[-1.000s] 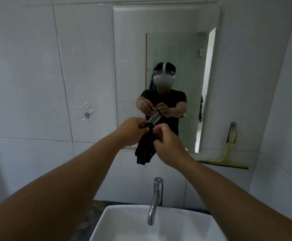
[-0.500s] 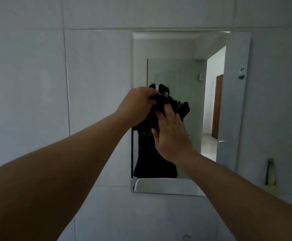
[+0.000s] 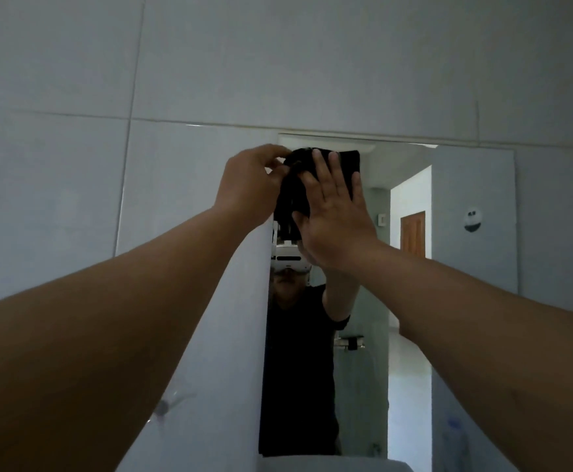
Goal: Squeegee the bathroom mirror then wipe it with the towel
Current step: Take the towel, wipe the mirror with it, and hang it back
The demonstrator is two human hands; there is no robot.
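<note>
So, near first: both forearms run up from 7 and 4 o'clock toward the top of the mirror [image 3: 448, 206]. L hand [image 3: 249, 185] at approx 11 o'clock of frame centre, fingers curled, pinching the bunched edge of the dark towel [image 3: 348, 161]. R hand [image 3: 332, 212] just beside it at 12, palm flat, fingers straight and spread, pressing the cloth onto the glass near the mirror's top-left corner. Farther back: white wall tiles [image 3: 74, 80] around the mirror; a doorway and wooden door show in the reflection at 2 o'clock.

Judgement: wipe pass starting at the top.

Risks:
- towel is bunched, not spread, so small contact patch, prob streaks or missed strips
- L pinch looks light; if it lets go, loose cloth could drop from under the flat palm
- bare R fingers overhang the cloth edge, could smear the glass

Squeegee not visible now.
</note>
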